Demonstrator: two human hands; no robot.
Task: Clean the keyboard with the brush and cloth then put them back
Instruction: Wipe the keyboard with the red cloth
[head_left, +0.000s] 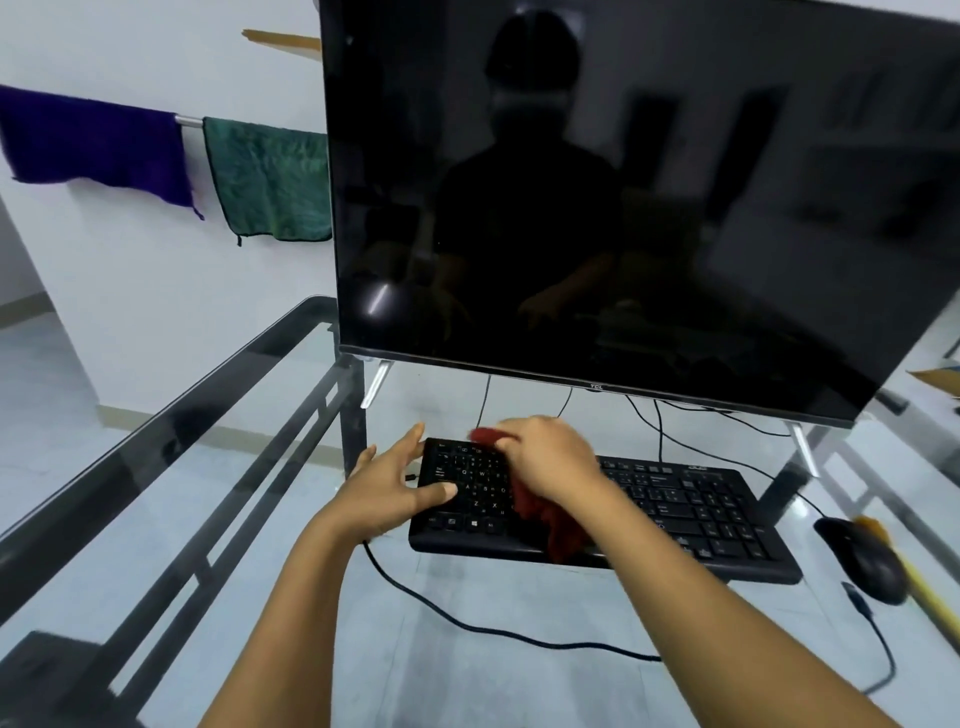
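A black keyboard (691, 512) lies on the glass table (467, 675) in front of the monitor. My right hand (550, 457) grips a dark red cloth (540, 512) and holds it down on the keyboard's left-middle keys; part of the cloth trails toward the front edge. My left hand (395, 483) rests on the keyboard's left end with straight fingers spread, the thumb lying on the keys. A brush with a yellow handle (919, 587) lies at the right behind the mouse, its bristles partly hidden.
A large dark monitor (623, 197) stands close behind the keyboard. A black mouse (867, 561) sits at the right. Cables (467, 623) run across the glass. A purple cloth (98, 145) and a green cloth (270, 182) hang on a wall rail.
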